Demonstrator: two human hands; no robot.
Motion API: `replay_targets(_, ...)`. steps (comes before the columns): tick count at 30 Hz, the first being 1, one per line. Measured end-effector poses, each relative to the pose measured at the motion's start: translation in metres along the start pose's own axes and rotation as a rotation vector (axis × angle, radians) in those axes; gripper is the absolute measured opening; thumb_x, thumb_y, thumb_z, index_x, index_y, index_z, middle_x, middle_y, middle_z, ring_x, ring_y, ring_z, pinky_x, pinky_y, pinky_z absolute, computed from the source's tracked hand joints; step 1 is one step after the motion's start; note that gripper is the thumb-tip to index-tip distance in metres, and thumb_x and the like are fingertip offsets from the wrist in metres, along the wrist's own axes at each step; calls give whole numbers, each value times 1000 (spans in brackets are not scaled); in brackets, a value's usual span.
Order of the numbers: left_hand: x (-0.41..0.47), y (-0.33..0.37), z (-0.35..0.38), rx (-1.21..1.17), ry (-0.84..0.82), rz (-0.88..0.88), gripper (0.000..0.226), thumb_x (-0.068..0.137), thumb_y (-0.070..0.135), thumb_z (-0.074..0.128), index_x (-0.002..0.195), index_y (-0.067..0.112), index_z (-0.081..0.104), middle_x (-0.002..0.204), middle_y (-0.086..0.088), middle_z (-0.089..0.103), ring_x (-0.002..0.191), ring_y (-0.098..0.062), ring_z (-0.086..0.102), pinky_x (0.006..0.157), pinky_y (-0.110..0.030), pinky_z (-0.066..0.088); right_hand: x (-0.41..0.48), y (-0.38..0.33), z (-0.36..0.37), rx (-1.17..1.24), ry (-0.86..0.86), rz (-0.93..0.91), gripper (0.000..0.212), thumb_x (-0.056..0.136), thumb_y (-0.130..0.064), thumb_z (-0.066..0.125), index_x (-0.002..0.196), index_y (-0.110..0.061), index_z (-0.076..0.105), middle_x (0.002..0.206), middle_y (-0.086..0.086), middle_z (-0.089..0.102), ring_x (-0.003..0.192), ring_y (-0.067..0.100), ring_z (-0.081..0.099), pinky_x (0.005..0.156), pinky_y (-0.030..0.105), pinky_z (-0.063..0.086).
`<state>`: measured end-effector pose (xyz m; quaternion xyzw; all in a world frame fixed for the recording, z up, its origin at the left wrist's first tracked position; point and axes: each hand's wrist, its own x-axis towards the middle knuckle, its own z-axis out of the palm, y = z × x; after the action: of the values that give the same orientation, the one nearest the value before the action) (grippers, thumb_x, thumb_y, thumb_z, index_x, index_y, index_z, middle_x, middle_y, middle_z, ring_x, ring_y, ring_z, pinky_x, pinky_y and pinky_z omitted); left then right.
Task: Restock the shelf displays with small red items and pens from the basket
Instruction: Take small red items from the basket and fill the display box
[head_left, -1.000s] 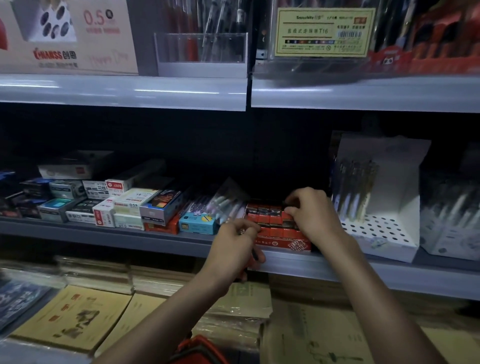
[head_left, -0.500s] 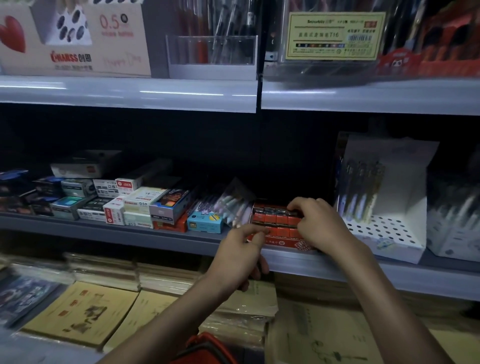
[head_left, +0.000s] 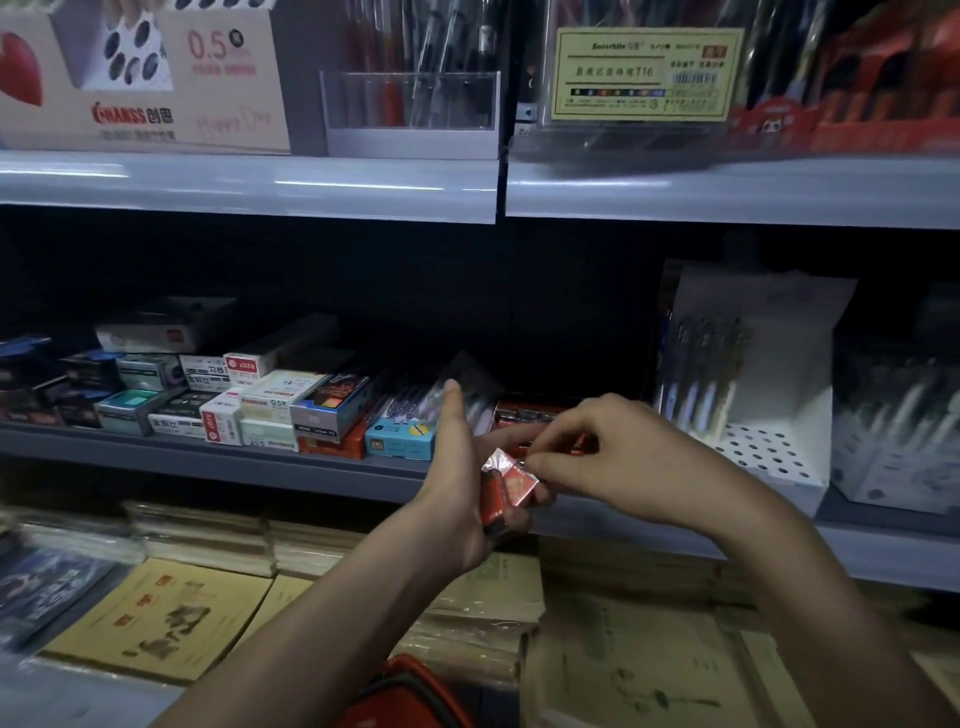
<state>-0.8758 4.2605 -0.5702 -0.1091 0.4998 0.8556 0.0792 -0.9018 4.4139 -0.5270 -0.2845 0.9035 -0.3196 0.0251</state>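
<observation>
My left hand (head_left: 457, 483) holds a small stack of red packets (head_left: 501, 493) in its palm, just in front of the middle shelf's edge. My right hand (head_left: 597, 457) pinches the top corner of that stack with thumb and forefinger. Behind both hands a red display box (head_left: 524, 413) with rows of small red items sits on the middle shelf (head_left: 208, 457); the hands hide most of it. The red basket (head_left: 410, 696) shows only its rim at the bottom centre.
Small boxes of stationery (head_left: 270, 405) crowd the shelf to the left. A white perforated pen display (head_left: 748, 395) stands to the right. Pen holders (head_left: 410, 98) line the upper shelf. Stacks of notebooks (head_left: 156, 618) lie on the lowest level.
Both hands have drawn back from the red display box toward me. My left hand has turned palm-up with the red packets showing, and my right hand has come onto them.
</observation>
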Motion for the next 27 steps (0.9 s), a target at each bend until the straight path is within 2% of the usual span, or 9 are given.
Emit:
replay_targets(3, 2, -5, 6, 79, 36, 32, 100, 91, 85, 20, 122, 5, 71, 69, -12, 70, 46, -19, 59, 33, -18, 33, -3, -2, 3, -37, 14, 22, 8, 86, -31, 77, 79, -32, 79, 73, -17, 74, 76, -4, 66, 73, 26, 53)
replay_targets(8, 3, -10, 9, 112, 27, 31, 81, 99, 74, 28, 105, 7, 74, 75, -13, 73, 53, -19, 61, 34, -17, 34, -1, 1, -2, 63, -5, 36, 5, 90, -22, 77, 87, -25, 75, 78, -5, 75, 73, 2, 69, 71, 29, 57)
replay_targets(10, 5, -10, 7, 125, 16, 17, 65, 103, 63, 36, 103, 9, 71, 77, -13, 72, 51, -17, 59, 35, -15, 32, 2, 6, -7, 172, 52, 80, 6, 93, -15, 74, 92, -21, 73, 84, 1, 75, 78, 14, 73, 73, 33, 60)
replay_targets(12, 8, -10, 3, 170, 21, 31, 44, 104, 46, 46, 111, 8, 68, 78, -14, 72, 48, -15, 56, 34, -16, 29, 9, 15, -16, 188, 134, 102, 7, 93, -17, 73, 93, -24, 72, 86, 3, 74, 83, 22, 73, 78, 41, 59)
replay_targets(15, 14, -15, -4, 364, 84, 152, 25, 103, 25, 53, 118, 9, 66, 71, -13, 71, 44, -14, 52, 36, -18, 29, 21, 34, -26, 42, 331, 127, 12, 95, -17, 71, 93, -29, 71, 89, -4, 72, 87, 16, 70, 80, 36, 57)
replay_targets(17, 18, -21, -10, 547, 120, 263, 23, 106, 22, 51, 124, 15, 63, 70, -12, 72, 45, -14, 54, 37, -20, 32, 31, 47, -24, -211, 434, 175, 11, 99, -18, 65, 100, -27, 70, 96, -3, 71, 91, 19, 67, 79, 37, 55)
replay_targets(19, 21, -27, -14, 680, 132, 336, 28, 106, 22, 49, 133, 21, 59, 73, -13, 74, 49, -15, 57, 37, -22, 35, 40, 56, -15, -377, 438, 200, 13, 100, -19, 62, 107, -26, 70, 102, 1, 72, 94, 25, 67, 80, 39, 55)
replay_targets(24, 23, -35, -20, 722, 146, 382, 36, 105, 19, 49, 140, 27, 56, 76, -16, 74, 49, -17, 55, 37, -22, 35, 58, 67, 6, -567, 417, 215, 22, 95, -4, 62, 110, -17, 74, 104, 11, 73, 95, 35, 69, 75, 39, 54)
replay_targets(27, 22, -36, -25, 730, 130, 384, 41, 104, 17, 48, 142, 29, 56, 73, -16, 72, 50, -18, 53, 37, -22, 34, 60, 66, 8, -598, 447, 188, 25, 97, -4, 60, 115, -14, 73, 111, 14, 70, 98, 38, 68, 78, 41, 55)
